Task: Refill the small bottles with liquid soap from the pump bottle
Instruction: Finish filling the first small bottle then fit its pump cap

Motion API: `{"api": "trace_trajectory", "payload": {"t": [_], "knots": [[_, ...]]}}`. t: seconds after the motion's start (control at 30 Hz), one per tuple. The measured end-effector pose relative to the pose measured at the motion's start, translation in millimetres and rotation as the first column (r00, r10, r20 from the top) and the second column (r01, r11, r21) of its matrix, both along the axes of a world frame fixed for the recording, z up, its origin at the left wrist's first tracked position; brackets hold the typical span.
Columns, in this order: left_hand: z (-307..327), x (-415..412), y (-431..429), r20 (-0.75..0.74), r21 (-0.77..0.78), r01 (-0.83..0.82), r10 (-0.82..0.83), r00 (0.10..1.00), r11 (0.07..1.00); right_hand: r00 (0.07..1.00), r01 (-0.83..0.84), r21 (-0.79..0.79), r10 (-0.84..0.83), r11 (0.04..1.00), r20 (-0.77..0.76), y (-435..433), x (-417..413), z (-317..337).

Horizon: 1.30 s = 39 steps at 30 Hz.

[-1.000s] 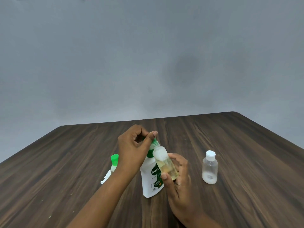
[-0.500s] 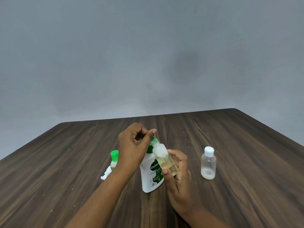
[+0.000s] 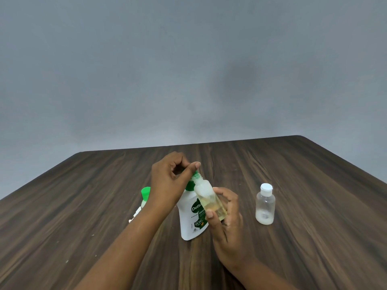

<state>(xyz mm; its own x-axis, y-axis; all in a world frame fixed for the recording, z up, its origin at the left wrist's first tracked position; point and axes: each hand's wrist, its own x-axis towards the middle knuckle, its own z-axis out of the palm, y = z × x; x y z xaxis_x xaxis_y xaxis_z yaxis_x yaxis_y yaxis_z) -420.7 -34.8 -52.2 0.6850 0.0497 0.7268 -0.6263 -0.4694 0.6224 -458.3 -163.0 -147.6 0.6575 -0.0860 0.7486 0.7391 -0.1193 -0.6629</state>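
Pump bottle stands upright on the table right in front of us, label toward us, and everything else is arranged around it. Our left hand sits on top of it. Its fingers curl round the green pump head and the thumb lies across the top, so that a downward press would push soap out of the nozzle. That grip also steadies the bottle, which we judge could tip under an off-centre push.

Our right hand grips the small bottle just to the right of the pump bottle. The thumb is on the near side and the fingers wrap the far side. We hold it off the table and leaning, its open mouth tucked up against the nozzle, because the spout is high and points sideways. A bottle standing on the table would miss the stream. Some yellowish soap pools in its low end, so the fill looks part done, and white froth clings near the neck.

Well to the right of the pump bottle, a capped bottle stands clear of our working hand, holding only a pale layer at the bottom. It likely awaits its turn. To the left, partly hidden behind our left forearm, a green-capped bottle stands with a white piece just beside it. We cannot tell what that piece is.
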Motion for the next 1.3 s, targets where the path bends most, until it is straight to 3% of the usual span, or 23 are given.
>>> {"api": "trace_trajectory", "payload": {"t": [0.17, 0.33, 0.57, 0.83, 1.1, 1.3], "knots": [[11, 1, 0, -0.015, 0.005, 0.022, -0.022, 1.0, 1.0, 1.0, 0.002, -0.012, -0.002, 1.0, -0.012, 1, 3, 1], [20, 2, 4, -0.033, 0.122, 0.058, -0.055, 0.998, 0.991, 1.0, 0.011, -0.021, -0.011, 1.0, -0.017, 1, 3, 1], [-2, 4, 3, -0.002, -0.012, 0.052, -0.052, 0.999, 0.999, 1.0, -0.013, -0.004, 0.013, 1.0, -0.013, 0, 1, 1], [15, 4, 3, -0.042, 0.038, 0.079, -0.077, 0.996, 0.996, 1.0, -0.016, -0.012, 0.016, 1.0, -0.005, 1, 2, 5], [1, 2, 1, -0.029, -0.03, 0.026, -0.027, 0.999, 0.999, 1.0, -0.019, -0.008, 0.019, 1.0, -0.016, 1, 1, -1], [4, -3, -3, 0.001, -0.069, 0.019, -0.019, 1.0, 0.997, 0.96, -0.213, 0.134, 0.232, 0.968, -0.153, 6, 3, 2]]}}
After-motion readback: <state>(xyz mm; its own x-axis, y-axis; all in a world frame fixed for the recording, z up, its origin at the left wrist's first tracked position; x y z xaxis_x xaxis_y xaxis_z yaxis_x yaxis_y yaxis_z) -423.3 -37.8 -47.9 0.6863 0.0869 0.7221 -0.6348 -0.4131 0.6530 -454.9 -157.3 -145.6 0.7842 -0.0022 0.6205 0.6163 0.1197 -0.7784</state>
